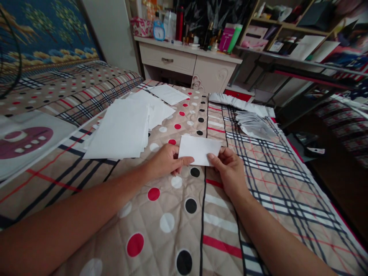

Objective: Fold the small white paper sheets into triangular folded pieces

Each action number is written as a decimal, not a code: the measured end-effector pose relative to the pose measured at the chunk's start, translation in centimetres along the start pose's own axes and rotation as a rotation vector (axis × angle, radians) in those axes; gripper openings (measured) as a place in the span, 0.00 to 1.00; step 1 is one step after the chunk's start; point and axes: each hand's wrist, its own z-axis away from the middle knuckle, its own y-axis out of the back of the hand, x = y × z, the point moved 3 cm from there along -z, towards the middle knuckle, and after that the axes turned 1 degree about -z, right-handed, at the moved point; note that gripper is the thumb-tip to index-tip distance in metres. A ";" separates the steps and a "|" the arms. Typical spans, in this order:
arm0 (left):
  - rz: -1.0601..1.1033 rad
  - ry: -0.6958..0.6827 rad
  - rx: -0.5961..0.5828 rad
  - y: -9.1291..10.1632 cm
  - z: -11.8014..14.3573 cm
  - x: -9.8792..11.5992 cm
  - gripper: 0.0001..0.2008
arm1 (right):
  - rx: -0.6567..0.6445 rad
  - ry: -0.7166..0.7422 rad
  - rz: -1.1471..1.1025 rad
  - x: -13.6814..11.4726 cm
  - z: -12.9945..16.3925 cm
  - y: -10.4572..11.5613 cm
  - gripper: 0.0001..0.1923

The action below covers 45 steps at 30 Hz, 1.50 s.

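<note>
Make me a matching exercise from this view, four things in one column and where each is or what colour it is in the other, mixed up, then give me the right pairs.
Things
1. Small white paper
2. Stack of larger white sheets
3. Clock
4. Tube beside the purple box

Places and colours
A. Blue
B. Lying on the bedspread, to the left of both hands
C. Green
D. Held between the left hand and the right hand

Right pairs: 1-D, 2-B, 3-A, 4-C
</note>
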 end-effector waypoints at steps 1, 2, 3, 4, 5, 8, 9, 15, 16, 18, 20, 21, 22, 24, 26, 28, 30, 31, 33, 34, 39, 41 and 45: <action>0.031 -0.022 -0.019 0.0 0.0 0.0 0.28 | 0.007 0.004 -0.002 0.0 0.0 0.1 0.19; 0.069 -0.043 -0.033 0.1 0.0 0.0 0.31 | 0.016 0.011 -0.004 0.0 0.0 0.2 0.19; 0.107 -0.061 -0.043 0.3 0.0 0.0 0.34 | 0.021 0.015 -0.003 0.0 -0.1 0.3 0.18; 0.141 -0.074 -0.046 0.4 -0.1 -0.1 0.36 | 0.023 0.017 -0.004 0.0 -0.1 0.4 0.18; 0.163 -0.084 -0.049 0.5 -0.1 -0.2 0.37 | 0.021 0.014 -0.007 0.0 -0.2 0.4 0.18; 0.173 -0.109 -0.072 0.7 -0.2 -0.5 0.38 | 0.010 0.003 -0.018 0.0 -0.3 0.4 0.18; 0.168 -0.114 -0.081 0.7 -0.3 -0.6 0.39 | 0.008 0.002 -0.021 0.0 -0.3 0.4 0.18; 0.219 -0.117 -0.089 0.7 -0.4 -0.8 0.38 | 0.022 0.006 0.006 0.2 -0.3 0.4 0.18; 0.225 -0.114 -0.087 0.8 -0.4 -0.8 0.38 | 0.021 0.009 0.006 0.2 -0.3 0.4 0.18; 0.227 -0.110 -0.082 0.8 -0.5 -0.8 0.38 | 0.016 0.012 -0.004 0.2 -0.3 0.4 0.18; 0.235 -0.114 -0.083 0.8 -0.5 -0.9 0.37 | 0.007 0.014 -0.014 0.1 -0.3 0.3 0.17; 0.245 -0.115 -0.084 0.8 -0.5 -0.9 0.36 | 0.002 0.014 -0.015 0.1 -0.3 0.3 0.17; 0.255 -0.113 -0.088 0.7 -0.6 -1.0 0.36 | -0.002 0.014 -0.015 0.1 -0.3 0.3 0.17; 0.281 -0.109 -0.095 0.7 -0.6 -1.1 0.35 | -0.002 0.016 -0.011 0.2 -0.3 0.3 0.17; 0.296 -0.102 -0.098 0.7 -0.7 -1.1 0.34 | 0.003 0.014 -0.002 0.2 -0.3 0.3 0.17; 0.293 -0.105 -0.099 0.8 -0.6 -1.1 0.33 | 0.008 0.015 0.000 0.1 -0.3 0.3 0.17; 0.279 -0.114 -0.095 1.0 -0.6 -1.0 0.31 | 0.010 0.020 -0.007 0.1 -0.3 0.4 0.17; 0.271 -0.117 -0.094 1.0 -0.5 -0.9 0.30 | 0.012 0.024 -0.011 0.1 -0.3 0.4 0.17; 0.257 -0.114 -0.093 1.1 -0.4 -0.7 0.27 | 0.015 0.027 -0.008 0.1 -0.3 0.4 0.17; 0.244 -0.108 -0.099 1.0 -0.4 -0.6 0.24 | 0.014 0.027 -0.003 0.2 -0.3 0.4 0.18; 0.126 -0.122 -0.059 0.4 -0.5 -0.2 0.15 | -0.007 0.105 0.138 0.6 -0.3 0.5 0.18; 0.035 -0.184 0.029 0.4 -0.5 -0.1 0.16 | 0.045 0.309 0.345 0.0 0.0 0.4 0.20; -0.332 -0.316 0.332 0.7 -0.1 0.2 0.06 | -0.010 0.841 0.755 -2.0 1.6 -1.0 0.32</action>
